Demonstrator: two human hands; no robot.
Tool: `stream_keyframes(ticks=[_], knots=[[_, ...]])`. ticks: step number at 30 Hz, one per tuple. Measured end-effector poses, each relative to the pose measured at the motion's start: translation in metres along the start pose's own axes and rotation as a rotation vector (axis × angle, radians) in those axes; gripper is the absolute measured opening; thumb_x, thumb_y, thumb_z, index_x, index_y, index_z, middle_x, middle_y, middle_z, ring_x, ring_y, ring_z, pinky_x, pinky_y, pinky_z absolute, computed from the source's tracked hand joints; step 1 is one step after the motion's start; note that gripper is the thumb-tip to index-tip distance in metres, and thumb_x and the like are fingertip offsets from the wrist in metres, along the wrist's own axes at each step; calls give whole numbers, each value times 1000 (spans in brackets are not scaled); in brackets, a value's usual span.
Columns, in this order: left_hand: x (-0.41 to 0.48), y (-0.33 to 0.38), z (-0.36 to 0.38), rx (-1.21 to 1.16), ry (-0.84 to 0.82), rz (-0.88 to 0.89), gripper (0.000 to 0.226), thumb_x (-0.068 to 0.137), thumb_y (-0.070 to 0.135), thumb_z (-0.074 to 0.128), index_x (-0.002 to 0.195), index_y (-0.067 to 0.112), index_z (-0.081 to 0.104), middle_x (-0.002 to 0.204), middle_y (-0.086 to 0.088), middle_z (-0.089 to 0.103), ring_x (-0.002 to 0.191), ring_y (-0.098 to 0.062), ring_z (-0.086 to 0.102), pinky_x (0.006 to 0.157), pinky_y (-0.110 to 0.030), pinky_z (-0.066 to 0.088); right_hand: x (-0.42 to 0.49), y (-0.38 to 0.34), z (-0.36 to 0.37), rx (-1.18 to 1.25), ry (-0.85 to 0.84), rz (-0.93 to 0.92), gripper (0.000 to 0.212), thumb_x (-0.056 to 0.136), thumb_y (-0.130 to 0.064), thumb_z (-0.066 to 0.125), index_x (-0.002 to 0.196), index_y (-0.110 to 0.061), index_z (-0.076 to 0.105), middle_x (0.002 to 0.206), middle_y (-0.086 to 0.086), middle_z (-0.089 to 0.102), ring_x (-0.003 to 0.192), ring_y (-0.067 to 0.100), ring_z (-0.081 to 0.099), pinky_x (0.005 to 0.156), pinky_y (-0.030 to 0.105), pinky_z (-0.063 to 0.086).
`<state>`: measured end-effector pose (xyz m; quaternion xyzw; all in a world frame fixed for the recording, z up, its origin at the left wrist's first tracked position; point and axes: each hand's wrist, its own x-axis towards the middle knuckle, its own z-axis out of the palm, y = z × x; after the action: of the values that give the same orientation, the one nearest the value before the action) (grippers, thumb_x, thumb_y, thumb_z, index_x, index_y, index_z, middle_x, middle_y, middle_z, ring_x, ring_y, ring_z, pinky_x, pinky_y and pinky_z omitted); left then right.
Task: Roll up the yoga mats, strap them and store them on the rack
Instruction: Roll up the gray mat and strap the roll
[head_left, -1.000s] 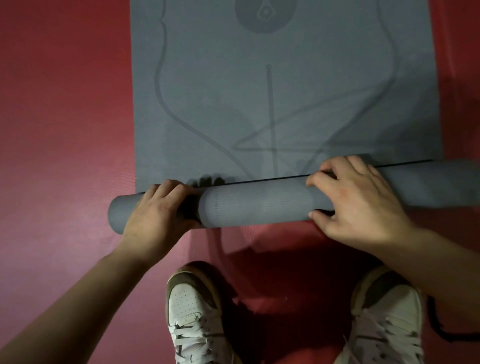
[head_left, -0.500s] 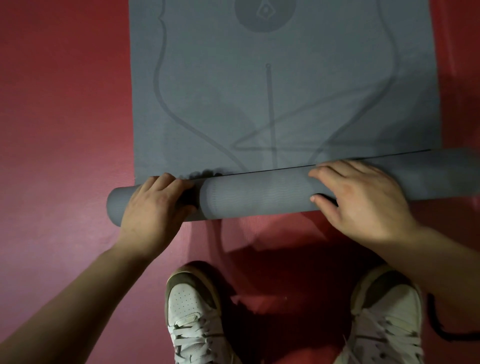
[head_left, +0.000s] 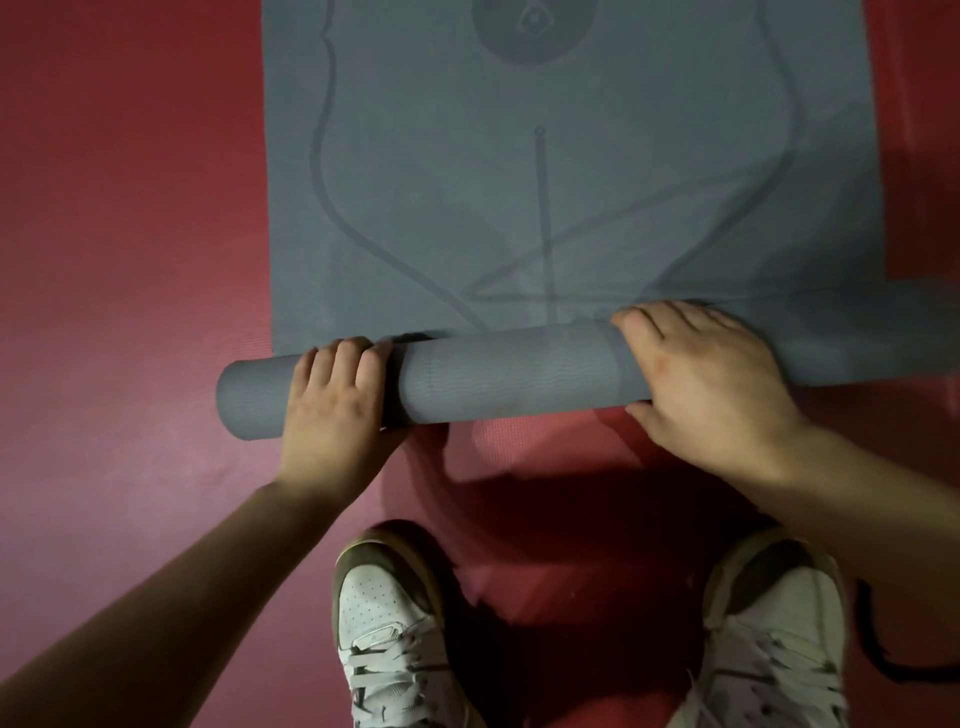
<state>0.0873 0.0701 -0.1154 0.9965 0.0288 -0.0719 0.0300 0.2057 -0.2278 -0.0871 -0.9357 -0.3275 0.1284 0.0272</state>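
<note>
Left grip (head_left: 337, 410) and right grip (head_left: 706, 384) clasp the mat (head_left: 519, 379).

Exercise or yoga studio: red padded floor (head_left: 130, 260) throughout, grey yoga mat (head_left: 519, 208) with alignment markings, white trainers (head_left: 389, 623) worn.

We find no word, number or brand that we can read. The grey yoga mat (head_left: 571, 208) bears only printed curves, a straight centre line and, at the top middle of the frame, a round emblem (head_left: 535, 31) holding a small diamond figure. On the left shoe (head_left: 387, 587), lower middle, a tongue tag (head_left: 382, 635) is too blurred to read.
</note>
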Motion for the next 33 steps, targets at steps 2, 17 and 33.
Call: stream_keyframes(ticks=[2, 17, 33], knots=[[0, -3, -4, -30, 8, 23, 73, 64, 37, 88, 121, 4, 57, 108, -14, 56, 97, -35, 53, 91, -49, 43, 1, 0, -3, -3, -24, 12, 67, 55, -25, 83, 114, -13, 56, 105, 7, 62, 98, 32, 60, 86, 42, 49], [-34, 5, -6, -243, -143, 49, 83, 45, 37, 95, 112, 19, 50, 105, -3, 57, 93, -29, 55, 81, -42, 46, -30, -12, -10, 38, -262, 124, 60, 57, -32, 75, 113, -26, 55, 111, -3, 52, 108, 24, 49, 83, 37, 49], [-26, 5, -16, -273, -90, 8, 69, 56, 35, 93, 114, 12, 63, 105, -6, 58, 93, -32, 56, 78, -48, 48, -19, -11, -21, 69, -218, 136, 56, 65, -26, 77, 117, -29, 55, 114, -3, 50, 108, 24, 49, 83, 39, 50]])
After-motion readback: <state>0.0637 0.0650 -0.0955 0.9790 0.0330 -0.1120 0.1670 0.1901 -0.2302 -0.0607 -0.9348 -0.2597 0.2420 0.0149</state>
